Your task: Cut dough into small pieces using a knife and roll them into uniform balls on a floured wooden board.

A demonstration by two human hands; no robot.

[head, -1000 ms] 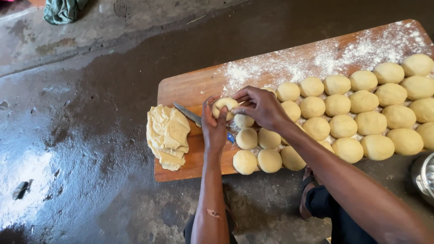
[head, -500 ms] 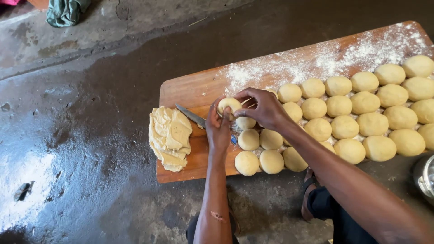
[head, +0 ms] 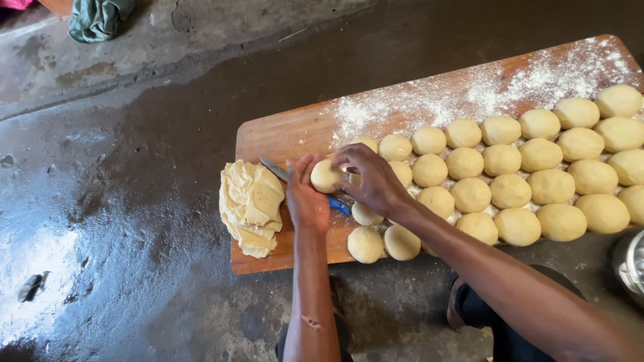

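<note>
Both my hands cup one pale dough ball [head: 326,175] on a floured wooden board [head: 282,137]. My left hand [head: 305,199] presses it from the left, fingers up. My right hand [head: 371,179] curls over it from the right. Under my hands lies a knife [head: 274,168] with a blue handle [head: 339,206]. A lump of uncut dough [head: 250,205] sits at the board's left edge, hanging over it. Several shaped dough balls [head: 510,191] lie in rows to the right.
The board lies on a dark, wet concrete floor [head: 121,201]. Loose flour [head: 469,94] covers the board's far side. A metal pot's rim [head: 632,265] shows at the right edge. A green cloth [head: 97,17] lies at the top left.
My hands have stayed around the same dough ball, turning it slightly. The view has shifted a little to the right.
</note>
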